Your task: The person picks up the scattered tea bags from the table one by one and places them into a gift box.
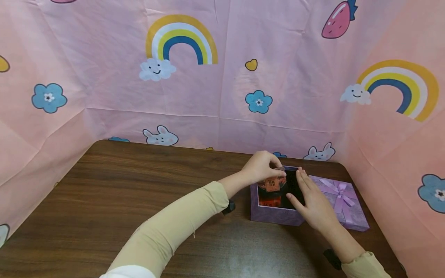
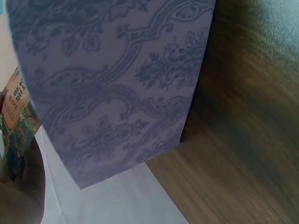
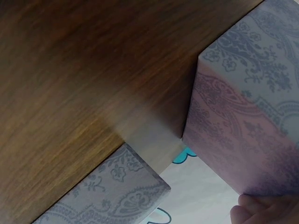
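Note:
A purple patterned gift box (image 1: 274, 215) stands uncovered at the right of the table, with dark filling and an orange-red item (image 1: 270, 201) inside. Over its left part, my left hand (image 1: 261, 168) pinches the top of a small packet with an orange label (image 1: 272, 184). The left wrist view catches part of that packet (image 2: 16, 109) beyond the box wall (image 2: 117, 88). My right hand (image 1: 313, 200) rests at the box's right rim, fingers extended and thumb spread toward the opening. In the right wrist view, fingertips (image 3: 261, 207) touch the box's side (image 3: 229, 121).
The box's purple lid (image 1: 356, 210), with a lilac ribbon bow (image 1: 342, 195), lies just right of the box. Brown wood table (image 1: 139, 170) extends to the left. A pink printed cloth (image 1: 194, 92) hangs behind and at both sides.

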Demonstrator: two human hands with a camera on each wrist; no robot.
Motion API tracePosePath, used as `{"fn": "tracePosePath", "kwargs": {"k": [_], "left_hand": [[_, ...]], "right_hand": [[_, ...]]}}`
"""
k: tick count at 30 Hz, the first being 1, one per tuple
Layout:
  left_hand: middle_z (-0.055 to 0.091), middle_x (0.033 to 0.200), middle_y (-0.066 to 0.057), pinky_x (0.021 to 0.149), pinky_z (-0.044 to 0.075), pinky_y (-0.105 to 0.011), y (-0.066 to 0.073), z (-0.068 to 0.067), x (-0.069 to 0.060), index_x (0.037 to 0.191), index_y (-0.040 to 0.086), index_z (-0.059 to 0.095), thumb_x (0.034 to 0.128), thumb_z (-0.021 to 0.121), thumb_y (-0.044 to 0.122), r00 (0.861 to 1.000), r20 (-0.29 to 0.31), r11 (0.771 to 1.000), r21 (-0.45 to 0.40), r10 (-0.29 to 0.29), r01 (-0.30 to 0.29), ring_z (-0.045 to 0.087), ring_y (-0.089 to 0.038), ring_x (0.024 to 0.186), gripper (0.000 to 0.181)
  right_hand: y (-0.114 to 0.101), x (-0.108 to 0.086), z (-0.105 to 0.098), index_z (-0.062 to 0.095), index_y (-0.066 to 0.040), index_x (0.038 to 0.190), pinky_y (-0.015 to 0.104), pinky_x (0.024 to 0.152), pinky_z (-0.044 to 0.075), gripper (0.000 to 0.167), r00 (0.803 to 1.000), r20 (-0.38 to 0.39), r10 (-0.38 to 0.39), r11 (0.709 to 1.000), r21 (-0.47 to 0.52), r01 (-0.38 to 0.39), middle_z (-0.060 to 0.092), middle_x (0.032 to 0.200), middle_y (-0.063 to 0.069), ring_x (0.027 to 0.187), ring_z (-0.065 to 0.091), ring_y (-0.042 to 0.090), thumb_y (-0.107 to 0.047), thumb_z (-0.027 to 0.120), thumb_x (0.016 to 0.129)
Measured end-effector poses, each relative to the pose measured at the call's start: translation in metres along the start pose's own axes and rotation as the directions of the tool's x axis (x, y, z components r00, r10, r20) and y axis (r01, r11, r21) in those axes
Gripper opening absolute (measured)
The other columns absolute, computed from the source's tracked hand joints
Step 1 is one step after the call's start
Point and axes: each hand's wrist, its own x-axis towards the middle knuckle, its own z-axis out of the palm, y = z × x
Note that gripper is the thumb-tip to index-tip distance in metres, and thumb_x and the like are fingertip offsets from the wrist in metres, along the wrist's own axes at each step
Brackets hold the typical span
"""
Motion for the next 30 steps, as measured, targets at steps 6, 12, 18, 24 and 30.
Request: {"fn": "tracePosePath", "kwargs": {"k": [6,12,18,24,30], "left_hand": [[0.083,0.109,-0.002,0.082,0.055,-0.017,0.000,0.008,-0.001,0.106,0.011,0.085,0.0970,0.081,0.026,0.999,0.040,0.997,0.073,0.011,-0.014,0.074,-0.015,0.101,0.018],[0.082,0.102,-0.001,0.077,0.052,-0.016,-0.005,0.015,-0.001,0.101,0.012,0.084,0.0968,0.081,0.026,0.996,0.084,0.997,0.068,0.022,-0.028,0.069,-0.008,0.088,0.015],[0.082,0.098,0.001,0.097,0.059,-0.034,-0.009,0.022,0.000,0.100,0.013,0.084,0.0957,0.082,0.024,0.992,0.122,0.996,0.084,0.023,-0.034,0.067,-0.005,0.081,0.012],[0.080,0.093,0.005,0.064,0.045,-0.014,-0.011,0.027,-0.001,0.096,0.016,0.084,0.0956,0.082,0.026,0.988,0.152,0.984,0.164,0.039,-0.064,0.059,-0.002,0.070,0.011],[0.080,0.091,0.010,0.062,0.045,-0.014,-0.010,0.032,-0.002,0.094,0.020,0.084,0.0944,0.083,0.032,0.984,0.171,0.955,0.281,0.042,-0.090,0.059,0.000,0.069,0.012]], "right_hand": [[-0.001,0.000,0.000,0.022,0.001,0.168,0.071,0.123,0.029,0.085,1.000,0.001,0.002,1.000,-0.005,-0.002,0.021,0.176,0.022,0.160,0.026,0.048,-0.045,0.059,0.108],[-0.001,-0.001,0.000,0.022,0.002,0.168,0.070,0.122,0.030,0.086,1.000,0.002,0.001,1.000,-0.007,-0.001,0.022,0.175,0.023,0.160,0.026,0.048,-0.046,0.060,0.107],[-0.001,0.000,0.001,0.024,0.003,0.167,0.069,0.123,0.031,0.086,1.000,-0.006,-0.007,1.000,-0.004,0.007,0.023,0.175,0.023,0.160,0.027,0.047,-0.047,0.060,0.107],[-0.002,0.000,0.001,0.024,0.002,0.167,0.069,0.123,0.030,0.085,1.000,-0.013,-0.010,1.000,0.001,0.010,0.023,0.175,0.023,0.161,0.026,0.047,-0.045,0.061,0.107],[-0.002,-0.001,-0.001,0.021,0.001,0.168,0.070,0.122,0.030,0.086,1.000,-0.007,-0.003,1.000,0.004,0.003,0.021,0.176,0.021,0.161,0.026,0.047,-0.046,0.060,0.107]]}}
